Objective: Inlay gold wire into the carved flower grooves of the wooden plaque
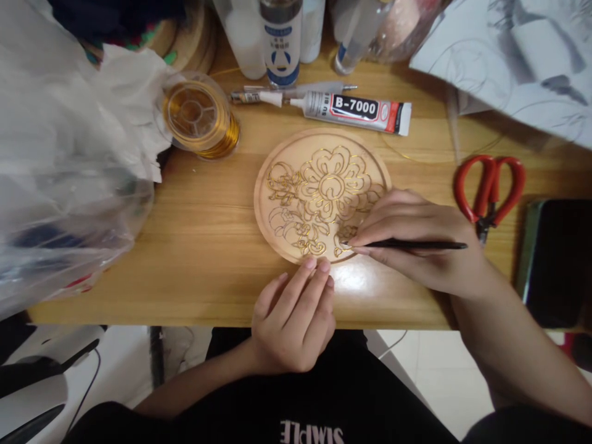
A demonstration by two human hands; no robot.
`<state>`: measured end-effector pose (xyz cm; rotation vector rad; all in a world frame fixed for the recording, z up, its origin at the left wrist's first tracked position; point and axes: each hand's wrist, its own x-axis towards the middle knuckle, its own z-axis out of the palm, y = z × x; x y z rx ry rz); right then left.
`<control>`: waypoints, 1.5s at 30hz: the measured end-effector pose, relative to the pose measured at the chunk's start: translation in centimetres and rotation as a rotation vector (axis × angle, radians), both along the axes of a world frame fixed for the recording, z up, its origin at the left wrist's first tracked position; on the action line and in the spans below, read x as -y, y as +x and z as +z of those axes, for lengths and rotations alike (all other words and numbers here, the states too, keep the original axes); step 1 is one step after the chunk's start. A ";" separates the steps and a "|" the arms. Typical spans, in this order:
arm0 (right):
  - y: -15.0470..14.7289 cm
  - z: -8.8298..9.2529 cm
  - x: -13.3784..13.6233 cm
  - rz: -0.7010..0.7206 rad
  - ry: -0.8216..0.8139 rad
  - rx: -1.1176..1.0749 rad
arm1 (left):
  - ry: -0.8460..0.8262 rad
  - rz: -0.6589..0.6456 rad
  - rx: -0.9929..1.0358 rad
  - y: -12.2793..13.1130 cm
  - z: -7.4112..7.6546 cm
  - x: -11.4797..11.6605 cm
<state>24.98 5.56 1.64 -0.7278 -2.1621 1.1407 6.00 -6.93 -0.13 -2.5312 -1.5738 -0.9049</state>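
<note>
A round wooden board (262, 213) with a raised rim lies on the table, bearing a flower pattern of gold wire (333, 185). At its lower left some drawn lines show without wire. My right hand (416, 237) is closed around slim black tweezers (416, 245), seen edge-on, their tip at the board's lower right. That hand covers part of the right rim. My left hand (296, 314) holds nothing; its fingers are stretched out, fingertips touching the board's near rim.
Behind the board lie a B-7000 glue tube (356, 110) and a pen (324, 89), with bottles (281, 43) beyond. A spool of gold wire (201, 117) stands left, near plastic bags (60, 228). Red-handled pliers (490, 191), a phone (557, 262) and printed paper (490, 68) are right.
</note>
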 end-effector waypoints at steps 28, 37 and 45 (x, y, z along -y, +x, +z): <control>-0.2 0.0 0.0 -0.014 0.051 -0.062 | 0.042 0.031 0.029 0.4 0.0 0.0; 0.1 0.2 -0.2 0.028 0.032 -0.005 | 0.021 0.033 -0.004 0.2 0.1 0.1; -0.1 0.0 0.0 -0.014 0.024 0.040 | 0.005 0.024 -0.002 0.1 0.0 0.1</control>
